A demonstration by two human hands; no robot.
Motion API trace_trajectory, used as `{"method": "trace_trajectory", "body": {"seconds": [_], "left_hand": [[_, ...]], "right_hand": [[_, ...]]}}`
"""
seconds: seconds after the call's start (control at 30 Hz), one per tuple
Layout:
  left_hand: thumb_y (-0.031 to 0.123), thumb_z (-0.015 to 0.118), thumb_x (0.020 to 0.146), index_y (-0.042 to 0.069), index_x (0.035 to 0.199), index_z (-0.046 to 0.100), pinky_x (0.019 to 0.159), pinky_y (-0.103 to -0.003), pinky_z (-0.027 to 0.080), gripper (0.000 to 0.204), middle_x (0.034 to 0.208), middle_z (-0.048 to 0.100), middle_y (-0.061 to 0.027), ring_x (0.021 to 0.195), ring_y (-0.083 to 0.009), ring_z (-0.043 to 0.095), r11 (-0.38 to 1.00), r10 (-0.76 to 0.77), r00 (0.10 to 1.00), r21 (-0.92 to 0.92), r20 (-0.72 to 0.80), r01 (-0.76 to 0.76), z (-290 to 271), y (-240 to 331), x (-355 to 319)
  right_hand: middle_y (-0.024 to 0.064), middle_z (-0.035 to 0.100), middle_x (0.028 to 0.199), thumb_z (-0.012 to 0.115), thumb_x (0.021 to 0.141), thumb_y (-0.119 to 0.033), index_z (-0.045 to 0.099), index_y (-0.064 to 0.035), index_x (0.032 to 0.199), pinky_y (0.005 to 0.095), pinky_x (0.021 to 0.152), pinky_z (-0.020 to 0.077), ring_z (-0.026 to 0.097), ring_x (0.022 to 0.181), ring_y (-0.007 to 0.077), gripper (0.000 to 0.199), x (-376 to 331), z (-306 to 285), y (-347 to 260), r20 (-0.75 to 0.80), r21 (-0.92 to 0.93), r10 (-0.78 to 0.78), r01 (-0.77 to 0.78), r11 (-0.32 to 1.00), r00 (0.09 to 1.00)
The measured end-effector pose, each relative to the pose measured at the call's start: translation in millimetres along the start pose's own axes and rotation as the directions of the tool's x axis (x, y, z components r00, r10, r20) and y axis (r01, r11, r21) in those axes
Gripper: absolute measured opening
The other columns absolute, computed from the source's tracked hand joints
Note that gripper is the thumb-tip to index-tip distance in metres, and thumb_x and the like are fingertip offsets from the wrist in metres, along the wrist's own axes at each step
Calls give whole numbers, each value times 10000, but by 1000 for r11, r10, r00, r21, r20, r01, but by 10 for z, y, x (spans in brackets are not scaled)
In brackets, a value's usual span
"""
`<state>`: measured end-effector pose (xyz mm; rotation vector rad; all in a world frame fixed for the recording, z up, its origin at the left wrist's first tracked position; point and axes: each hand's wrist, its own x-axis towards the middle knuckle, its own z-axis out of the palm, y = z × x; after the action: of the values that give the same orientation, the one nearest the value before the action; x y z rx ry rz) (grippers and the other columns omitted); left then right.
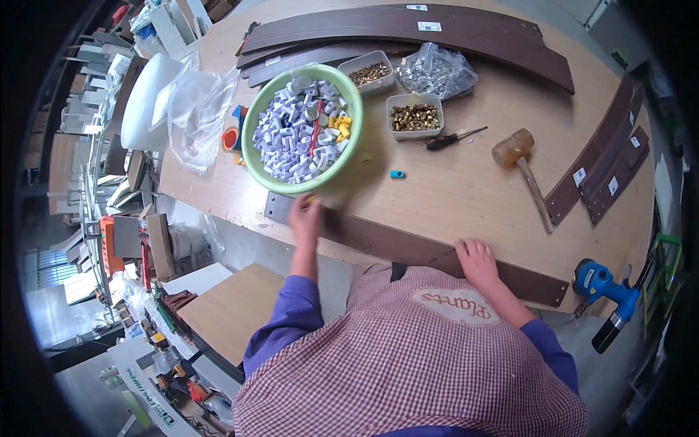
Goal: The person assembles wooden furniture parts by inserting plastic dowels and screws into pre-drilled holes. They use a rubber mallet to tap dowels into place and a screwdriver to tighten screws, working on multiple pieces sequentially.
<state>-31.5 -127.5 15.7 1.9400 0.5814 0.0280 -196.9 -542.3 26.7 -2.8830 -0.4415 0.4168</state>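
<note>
A long dark brown board [393, 244] lies along the near edge of the table, with holes at its ends. Over its left part is my left hand [304, 217], fingers closed around a small yellow plastic piece [312, 199], slightly blurred. My right hand [477, 261] rests on the board right of its middle, fingers stretched out flat and holding nothing. Just beyond my left hand stands a light green basin [341, 169] full of small white-lavender plastic pieces [284, 146]. Yellow pieces [339, 128] and a red stick [316, 131] lie on top of them.
Beyond the board are a teal piece [397, 175], a screwdriver [455, 138], a mallet [526, 162] and tubs of brass fittings [413, 132] [368, 86]. A bag of metal parts [437, 71] and brown boards [349, 33] lie farther back. A blue power tool [601, 282] sits right.
</note>
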Motion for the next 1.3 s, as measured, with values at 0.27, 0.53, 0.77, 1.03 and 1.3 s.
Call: {"method": "trace_trajectory", "body": {"seconds": [0.27, 0.53, 0.77, 1.03, 1.3], "left_hand": [[252, 713, 887, 9, 1039, 712, 642, -283, 509, 287, 864, 716, -85, 710, -136, 637, 979, -198, 922, -25, -332, 202, -1248, -663, 1031], [319, 709, 869, 19, 990, 737, 757, -345, 522, 325, 906, 738, -125, 795, -219, 690, 908, -90, 984, 394, -153, 145, -1223, -753, 1588], [290, 657, 913, 0, 993, 725, 765, -341, 510, 309, 892, 728, -131, 809, -219, 674, 933, -175, 984, 327, 40, 153, -1255, -573, 1479], [250, 607, 964, -32, 1064, 662, 805, -328, 490, 304, 959, 699, -120, 862, -177, 627, 963, -193, 981, 192, -3, 190, -1210, -525, 1228], [270, 604, 977, -33, 1059, 640, 748, -283, 468, 316, 920, 661, -68, 801, -137, 581, 922, -346, 918, -113, 196, 371, -1112, -610, 1066]], "right_hand": [[144, 464, 1330, 837, 598, -208, 376, -11, 1436, 432, 1067, 356, 441, 1269, 310, 977, 799, -105, -786, -16, 99, -224, 225, 969, 974], [149, 444, 1359, 857, 567, -178, 370, -41, 1448, 452, 1085, 339, 417, 1286, 331, 1016, 831, -102, -1029, 43, 182, -85, 76, 980, 995], [177, 414, 1382, 827, 582, -80, 364, -41, 1453, 480, 1114, 312, 386, 1300, 375, 987, 690, -163, -1051, 39, 320, -14, 1, 947, 999], [189, 402, 1356, 799, 597, -51, 373, -45, 1452, 488, 1110, 308, 378, 1296, 383, 955, 580, -176, -1168, 65, 287, 22, -40, 957, 998], [192, 473, 1269, 665, 727, -65, 419, -33, 1404, 490, 1057, 350, 461, 1199, 371, 721, 625, -44, -1227, 11, 108, 102, -103, 989, 995]]}}
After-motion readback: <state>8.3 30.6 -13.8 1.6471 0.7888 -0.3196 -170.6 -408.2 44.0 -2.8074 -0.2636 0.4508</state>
